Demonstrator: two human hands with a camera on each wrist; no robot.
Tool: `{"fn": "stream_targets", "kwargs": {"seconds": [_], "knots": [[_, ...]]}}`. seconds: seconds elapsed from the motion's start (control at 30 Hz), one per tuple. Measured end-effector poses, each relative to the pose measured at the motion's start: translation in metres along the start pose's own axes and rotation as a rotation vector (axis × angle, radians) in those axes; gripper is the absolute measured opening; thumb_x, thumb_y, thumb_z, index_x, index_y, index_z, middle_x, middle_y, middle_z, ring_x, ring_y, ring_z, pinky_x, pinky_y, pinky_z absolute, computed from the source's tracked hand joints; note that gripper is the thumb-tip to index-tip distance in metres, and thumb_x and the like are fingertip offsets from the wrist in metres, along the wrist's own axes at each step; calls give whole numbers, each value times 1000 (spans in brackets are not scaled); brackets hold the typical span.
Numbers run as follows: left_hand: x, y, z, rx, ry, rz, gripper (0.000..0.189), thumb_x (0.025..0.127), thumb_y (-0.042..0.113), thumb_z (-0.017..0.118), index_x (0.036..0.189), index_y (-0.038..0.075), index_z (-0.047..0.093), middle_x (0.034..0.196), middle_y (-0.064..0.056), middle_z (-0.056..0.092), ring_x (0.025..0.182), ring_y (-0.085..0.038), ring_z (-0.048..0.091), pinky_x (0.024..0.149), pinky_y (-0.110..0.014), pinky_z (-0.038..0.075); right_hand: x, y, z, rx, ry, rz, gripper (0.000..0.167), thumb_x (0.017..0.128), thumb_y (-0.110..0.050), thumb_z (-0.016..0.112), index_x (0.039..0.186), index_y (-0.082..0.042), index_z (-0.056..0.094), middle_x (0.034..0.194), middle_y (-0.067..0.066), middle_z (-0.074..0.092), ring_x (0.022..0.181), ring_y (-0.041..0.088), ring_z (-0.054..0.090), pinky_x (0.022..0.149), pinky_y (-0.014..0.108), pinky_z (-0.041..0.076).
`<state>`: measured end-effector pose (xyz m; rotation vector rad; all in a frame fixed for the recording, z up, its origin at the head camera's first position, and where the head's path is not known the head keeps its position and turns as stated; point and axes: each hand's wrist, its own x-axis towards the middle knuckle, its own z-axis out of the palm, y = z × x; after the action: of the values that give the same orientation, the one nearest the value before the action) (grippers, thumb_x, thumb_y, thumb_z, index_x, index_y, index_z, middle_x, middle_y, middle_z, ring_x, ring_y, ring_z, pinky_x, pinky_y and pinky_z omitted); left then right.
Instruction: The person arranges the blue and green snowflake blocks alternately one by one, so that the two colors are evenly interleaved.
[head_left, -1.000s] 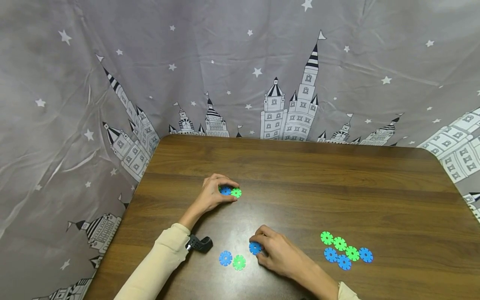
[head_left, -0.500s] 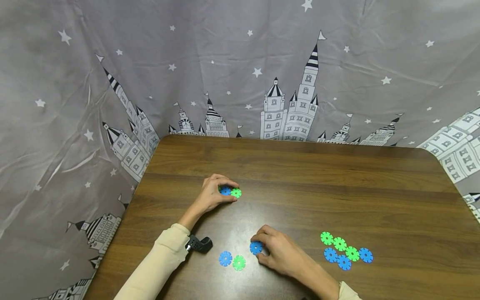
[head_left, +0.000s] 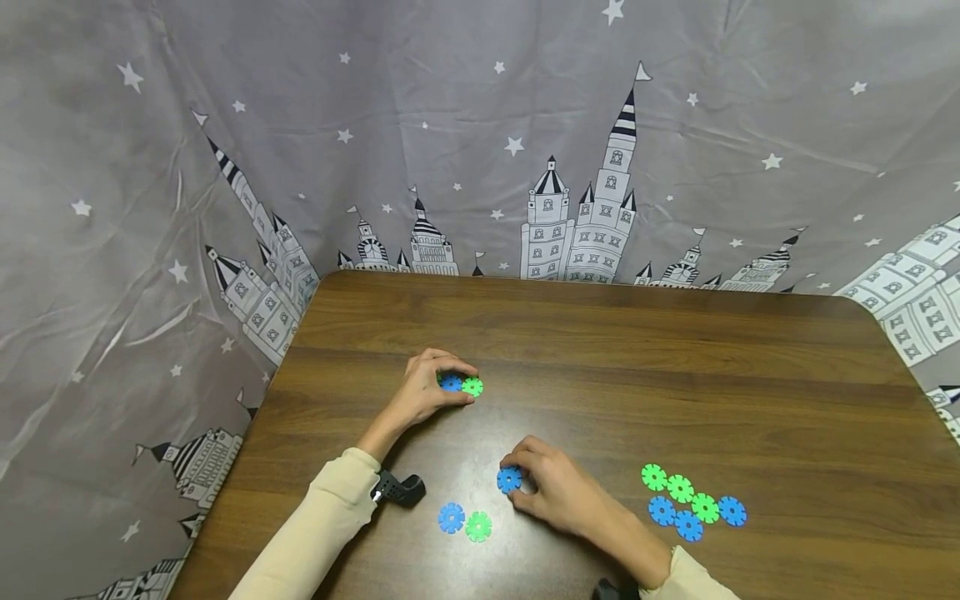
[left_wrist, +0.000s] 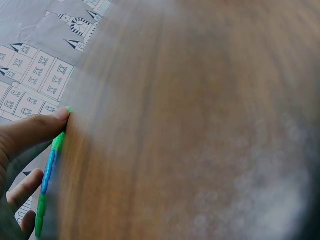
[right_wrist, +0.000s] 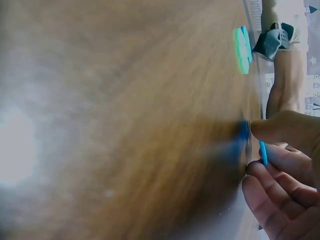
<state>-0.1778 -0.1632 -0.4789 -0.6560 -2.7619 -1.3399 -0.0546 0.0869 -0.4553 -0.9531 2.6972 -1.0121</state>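
Note:
My left hand (head_left: 423, 387) pinches the edges of a green notched plastic disc (head_left: 472, 387) between thumb and index finger. A blue notched disc (head_left: 451, 382) adjoins it under the hand. In the left wrist view, another green piece (left_wrist: 40, 215) shows at the row's far end, so green, blue and green lie in line. Closer to me, my right hand (head_left: 558, 492) grips a single blue disc (head_left: 508, 480) by its rim with thumb and fingers. From the right wrist, that disc (right_wrist: 263, 152) appears edge-on, slightly above the table, over a blue reflection.
A blue disc (head_left: 452, 517) and a green disc (head_left: 478, 527) lie side by side at the front. Several green and blue discs (head_left: 680, 488) form a group on the right of the wooden table (head_left: 637, 358). A grey castle-print curtain (head_left: 450, 108) hangs behind it.
My right hand has shifted slightly away from me, carrying the blue disc along. The left hand and its row stay where they were, as do the loose discs.

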Motion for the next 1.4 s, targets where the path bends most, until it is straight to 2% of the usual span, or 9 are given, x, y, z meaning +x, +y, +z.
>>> {"fn": "stream_targets", "kwargs": {"seconds": [0.43,0.87,1.4], "knots": [[0,0,-2,8,-9,4,37,68,21,91,102,18,78,110,-3,71,109,-22,51,103,-49,23,19,7,0,15,27,-14,29,79,-7,78,106,-2,70,98,2,62,82,9,58,70,21,50],[0,0,-2,18,-11,12,37,68,22,90,102,18,78,111,-3,70,109,-22,51,102,-49,24,38,9,0,42,55,45,30,79,-9,79,107,-2,71,91,-1,60,78,9,54,66,22,47],[0,-1,-1,4,-8,1,37,68,20,91,103,17,78,111,-4,70,110,-23,50,102,-49,23,69,14,0,65,112,120,31,78,-6,79,107,2,71,94,5,63,79,13,56,68,25,49]]}}
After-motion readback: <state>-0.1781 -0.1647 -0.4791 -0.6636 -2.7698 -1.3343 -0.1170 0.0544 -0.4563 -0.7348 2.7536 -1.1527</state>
